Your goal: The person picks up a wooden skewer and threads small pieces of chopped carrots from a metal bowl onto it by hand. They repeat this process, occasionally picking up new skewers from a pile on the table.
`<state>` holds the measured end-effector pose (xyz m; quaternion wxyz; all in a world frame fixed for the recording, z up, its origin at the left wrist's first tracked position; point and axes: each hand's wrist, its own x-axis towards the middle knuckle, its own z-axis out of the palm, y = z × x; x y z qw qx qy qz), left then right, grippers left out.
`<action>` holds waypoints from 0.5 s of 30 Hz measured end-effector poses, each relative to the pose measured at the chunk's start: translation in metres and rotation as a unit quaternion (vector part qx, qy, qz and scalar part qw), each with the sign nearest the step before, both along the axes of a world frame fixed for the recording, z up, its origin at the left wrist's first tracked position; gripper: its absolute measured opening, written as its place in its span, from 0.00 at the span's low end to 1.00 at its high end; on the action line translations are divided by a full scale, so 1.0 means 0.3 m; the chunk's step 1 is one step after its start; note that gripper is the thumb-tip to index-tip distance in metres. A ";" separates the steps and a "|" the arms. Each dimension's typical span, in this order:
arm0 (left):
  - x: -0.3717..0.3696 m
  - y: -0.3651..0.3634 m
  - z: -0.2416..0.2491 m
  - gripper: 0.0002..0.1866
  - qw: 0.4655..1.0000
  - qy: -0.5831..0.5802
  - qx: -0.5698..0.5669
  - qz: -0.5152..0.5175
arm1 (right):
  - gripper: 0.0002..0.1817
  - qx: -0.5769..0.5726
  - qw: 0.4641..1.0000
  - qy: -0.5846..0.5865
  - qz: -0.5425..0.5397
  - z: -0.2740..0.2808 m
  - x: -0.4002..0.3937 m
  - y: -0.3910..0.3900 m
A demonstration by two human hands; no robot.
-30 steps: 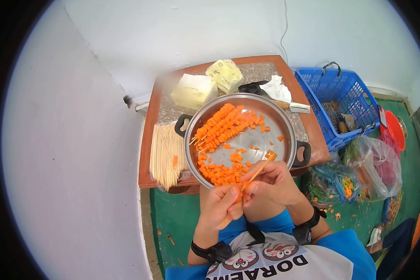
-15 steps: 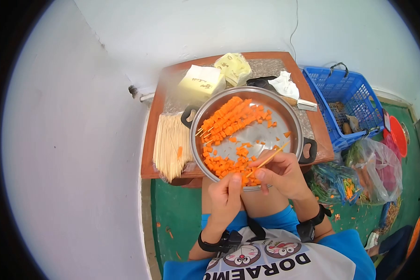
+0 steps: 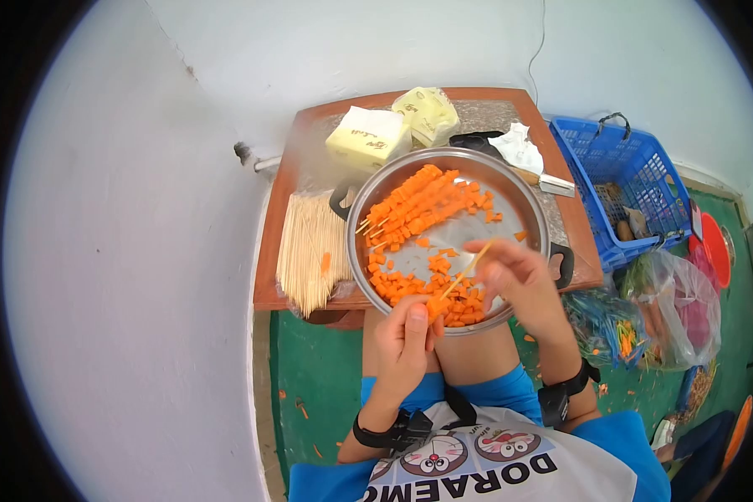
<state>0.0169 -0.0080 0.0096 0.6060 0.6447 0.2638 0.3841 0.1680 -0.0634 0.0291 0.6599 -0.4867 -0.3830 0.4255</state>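
My left hand (image 3: 403,341) is closed, pinching a carrot piece (image 3: 437,308) that sits on the lower end of a wooden skewer (image 3: 467,272). The skewer slants up to the right. At its upper end is my right hand (image 3: 523,283), slightly blurred, thumb and forefinger apart around the stick. Both hands are over the near rim of a wide steel pan (image 3: 533,191) with black handles. Loose carrot pieces (image 3: 397,286) lie in its near part, and several finished carrot skewers (image 3: 418,201) are stacked at its far left.
Left of the pan lies a heap of bare skewers (image 3: 309,255) on plastic. Tissue packs (image 3: 368,138), a crumpled white tissue (image 3: 517,149) and a cleaver-like blade (image 3: 556,185) are behind it. On the right floor stand a blue crate (image 3: 594,180), vegetable bags (image 3: 665,305) and a red basin (image 3: 711,251).
My right hand has moved up and right along the skewer, its pinch loosened. More of the stick shows now. My left hand keeps its hold near the lower end.
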 end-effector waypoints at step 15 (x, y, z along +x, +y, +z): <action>-0.087 0.021 -0.002 0.15 0.990 -0.066 -0.115 0.051 | 0.04 -0.129 0.838 -0.530 -0.029 -0.096 0.135 0.041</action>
